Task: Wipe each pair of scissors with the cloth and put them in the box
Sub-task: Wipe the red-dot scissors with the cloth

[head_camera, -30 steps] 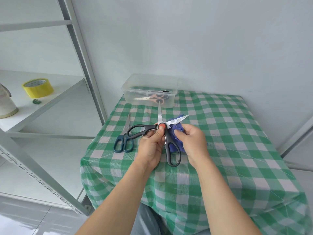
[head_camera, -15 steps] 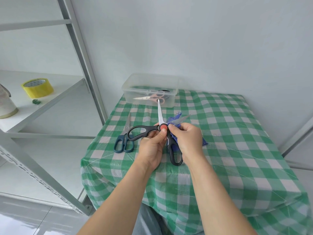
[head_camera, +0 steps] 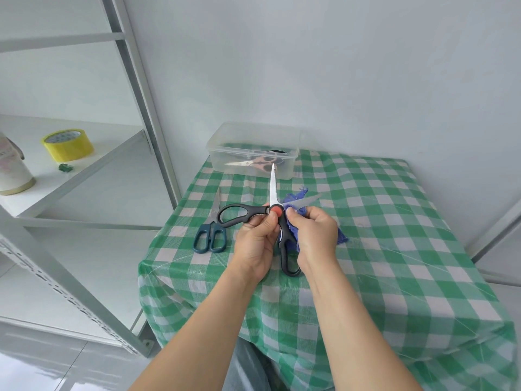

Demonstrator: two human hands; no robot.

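My left hand (head_camera: 255, 244) is curled round the black-handled steel kitchen scissors (head_camera: 242, 214), thumb pressed just under the orange pivot. It holds them above the table with the blades spread wide. One serrated blade points straight away from me and the other points off to the right.

My right hand (head_camera: 315, 238) has its fingers bunched tight, pinching the crumpled blue cloth (head_camera: 294, 200) at the base of that right-hand blade. Cloth shows past my knuckles and again at the outer side of my hand.

Just left of my hands, one pair of teal-handled scissors (head_camera: 210, 238) lies closed on the green-and-white checked tablecloth (head_camera: 394, 249), tips pointing away.

At the far edge, by the wall, stands one clear plastic box (head_camera: 253, 142) with no lid on. In it lies one pair of pale pink-handled scissors (head_camera: 262, 162). A dark shape behind them may be another pair, but I cannot tell through the plastic.

So I count three pairs for certain, one cloth and one box.

On the white shelf (head_camera: 84, 176) to the left sits one roll of yellow tape (head_camera: 67, 145).
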